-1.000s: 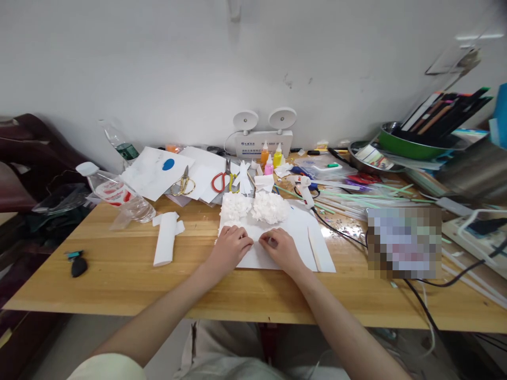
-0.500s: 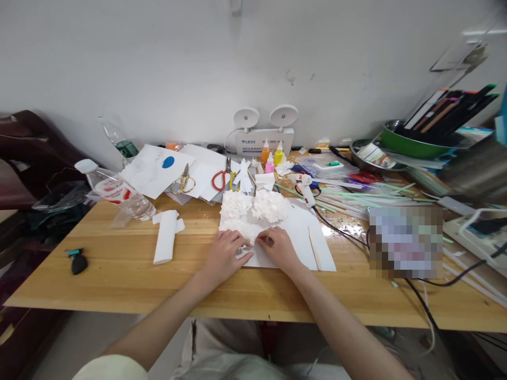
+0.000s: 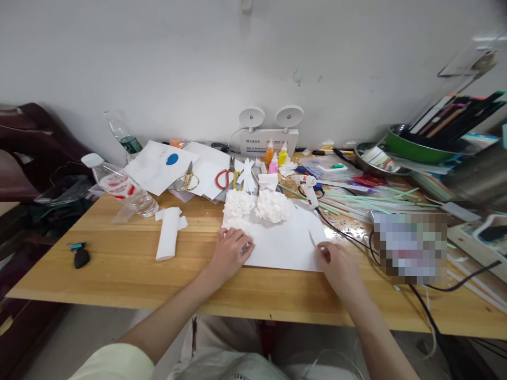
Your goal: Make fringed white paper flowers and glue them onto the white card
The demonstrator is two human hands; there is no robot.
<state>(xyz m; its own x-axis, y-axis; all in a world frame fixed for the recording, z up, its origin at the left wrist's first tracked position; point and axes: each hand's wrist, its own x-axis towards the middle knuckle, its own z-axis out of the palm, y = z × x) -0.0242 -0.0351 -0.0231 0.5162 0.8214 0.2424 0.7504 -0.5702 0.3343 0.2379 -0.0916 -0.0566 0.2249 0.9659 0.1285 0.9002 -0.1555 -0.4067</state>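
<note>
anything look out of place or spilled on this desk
Yes, the right side looks untidy: tiny scraps litter the desk beside the glue gun, and straws lie strewn at odd angles. A pixelated patch hides whatever lies there. No spill shows, and nothing odd stands out by the left hand or right hand.

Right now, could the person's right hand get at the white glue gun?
Probably yes: the glue gun lies beyond the right hand, and only the pale strip, white sheet and black cord lie low between. Whether that hand grips the strip is unclear.
</note>
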